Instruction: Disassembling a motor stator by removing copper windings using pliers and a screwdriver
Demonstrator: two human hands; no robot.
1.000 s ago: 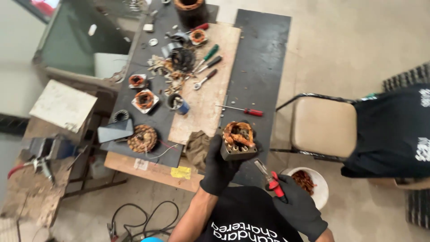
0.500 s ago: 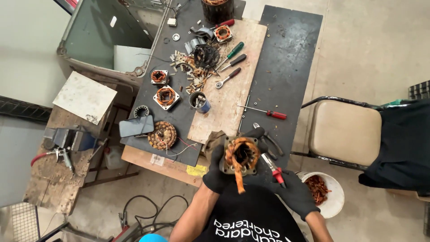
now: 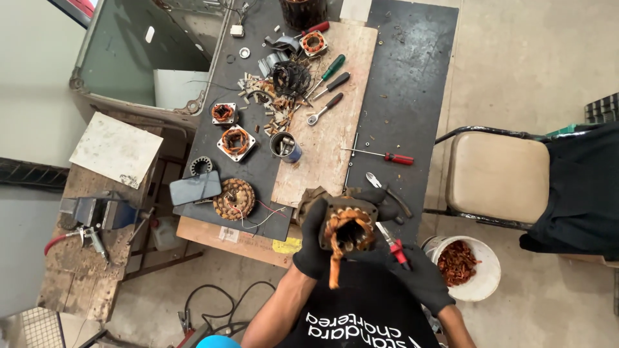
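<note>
At lower right a white bucket (image 3: pixel 480 287) holds reddish copper scraps. Low in the frame's centre, the gloved left hand (image 3: pixel 314 241) grips a square motor stator (image 3: pixel 349 227), its copper windings frayed. The right hand (image 3: pixel 422 277) clasps red-handled pliers (image 3: pixel 394 242); their tips are hidden behind the stator.

Screwdrivers (image 3: pixel 382 155): four. Square stators (image 3: pixel 235 142): three. Gloved hands (image 3: pixel 314 241): two.
</note>
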